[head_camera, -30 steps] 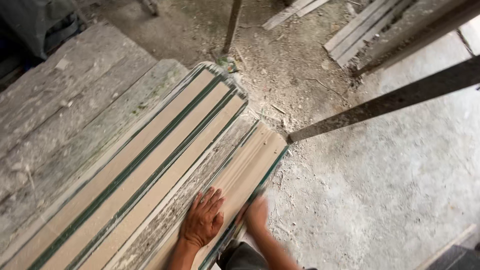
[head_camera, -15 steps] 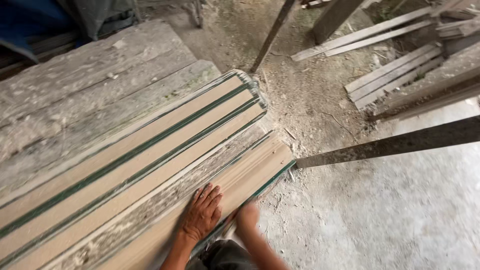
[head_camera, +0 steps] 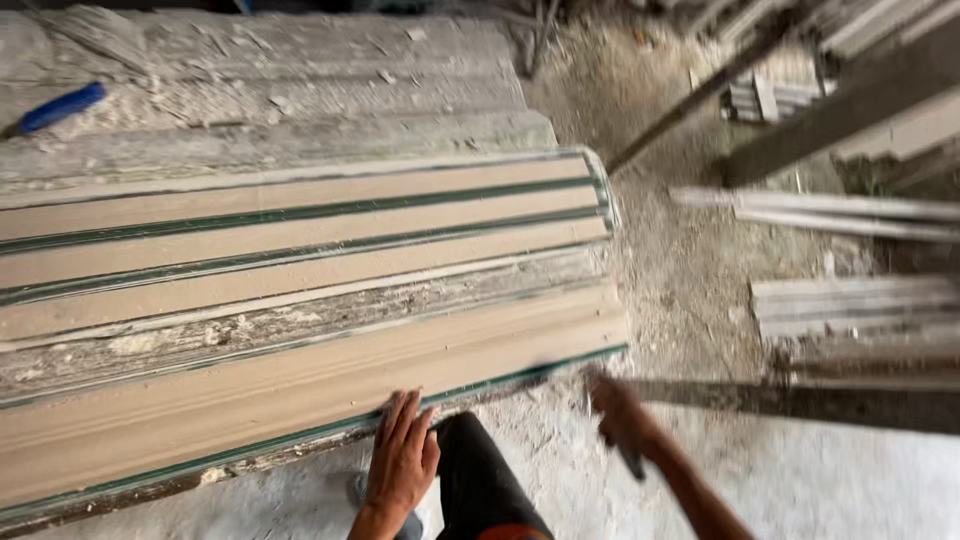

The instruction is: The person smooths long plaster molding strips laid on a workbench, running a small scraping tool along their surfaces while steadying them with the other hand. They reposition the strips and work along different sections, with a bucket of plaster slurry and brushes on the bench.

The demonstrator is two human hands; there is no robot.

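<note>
Long tan matt boards with green edges (head_camera: pixel 300 375) look smooth; beside them, grey weathered wooden planks (head_camera: pixel 270 110) are rough (dusty, flaking), above a gritty concrete floor (head_camera: pixel 830 490).

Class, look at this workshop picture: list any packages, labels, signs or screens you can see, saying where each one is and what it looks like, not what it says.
None of these can be seen.
What is there: tan boards with green edges, stacked at the left.
The left hand rests flat on the nearest board's edge.
The right hand is blurred, beside the stack's end.
</note>
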